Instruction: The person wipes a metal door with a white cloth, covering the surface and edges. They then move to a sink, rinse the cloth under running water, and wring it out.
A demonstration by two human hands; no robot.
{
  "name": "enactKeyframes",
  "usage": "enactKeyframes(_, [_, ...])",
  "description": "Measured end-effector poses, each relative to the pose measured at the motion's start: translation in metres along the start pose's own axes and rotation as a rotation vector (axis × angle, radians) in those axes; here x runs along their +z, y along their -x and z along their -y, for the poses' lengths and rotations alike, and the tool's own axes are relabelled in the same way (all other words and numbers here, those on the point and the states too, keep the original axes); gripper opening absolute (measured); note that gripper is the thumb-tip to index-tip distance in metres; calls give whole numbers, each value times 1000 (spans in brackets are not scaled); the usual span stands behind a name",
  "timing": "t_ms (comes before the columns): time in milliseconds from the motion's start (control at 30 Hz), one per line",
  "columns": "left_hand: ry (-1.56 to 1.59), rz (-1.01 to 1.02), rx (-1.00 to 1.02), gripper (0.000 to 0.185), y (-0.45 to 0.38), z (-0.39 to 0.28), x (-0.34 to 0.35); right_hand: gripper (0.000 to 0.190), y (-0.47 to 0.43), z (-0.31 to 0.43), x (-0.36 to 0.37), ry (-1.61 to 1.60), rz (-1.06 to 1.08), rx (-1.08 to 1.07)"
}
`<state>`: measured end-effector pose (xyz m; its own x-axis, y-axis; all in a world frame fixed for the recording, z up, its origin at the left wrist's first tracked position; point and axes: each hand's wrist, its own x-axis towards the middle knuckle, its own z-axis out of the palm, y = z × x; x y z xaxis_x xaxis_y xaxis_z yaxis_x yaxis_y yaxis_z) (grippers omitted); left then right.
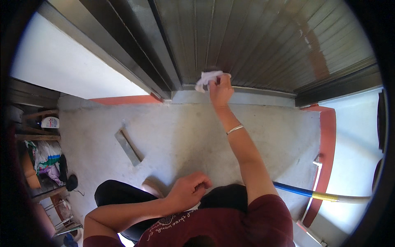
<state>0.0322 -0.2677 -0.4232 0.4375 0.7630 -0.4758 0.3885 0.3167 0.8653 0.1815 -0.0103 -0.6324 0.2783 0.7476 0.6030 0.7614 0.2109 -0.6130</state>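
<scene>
A crumpled pale cloth (207, 77) is gripped in my right hand (221, 91). It rests against the low part of a dark ribbed metal door (247, 46), just above the bottom rail. My right arm is stretched forward, with a bangle (235, 129) around the forearm near the wrist. My left hand (187, 192) hangs over my lap, its fingers curled in with nothing visible in them. Beneath the door runs a pale sill (262, 98).
A grey flat bar or block (128, 147) lies on the concrete floor (197, 123). At left, a wooden rack (38, 137) holds a white bottle (50, 122) and plastic bags (49, 157). At right are a blue-and-yellow pole (308, 193) and a white pipe (316, 177) by the wall.
</scene>
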Motion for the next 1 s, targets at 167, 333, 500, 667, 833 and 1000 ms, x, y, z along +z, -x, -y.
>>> enactKeyframes(167, [8, 30, 29, 15, 1, -9, -4, 20, 21, -25, 13, 133, 55, 31])
enactKeyframes(333, [0, 29, 37, 17, 4, -4, -5, 19, 39, -41, 26, 120, 101, 82])
enactKeyframes(500, [12, 28, 25, 17, 2, -4, -4, 19, -4, 8, -1, -63, -62, 10])
enactKeyframes(667, [5, 14, 85, 16, -5, -5, -2, 21, 39, -25, 37, 153, 198, -7])
enactKeyframes(833, [2, 2, 43, 16, -6, -4, -6, 22, 34, -15, 37, 75, 122, 31])
enactKeyframes(1000, [48, 26, -18, 16, -3, -7, -5, 22, 9, 12, 21, -38, -19, -23])
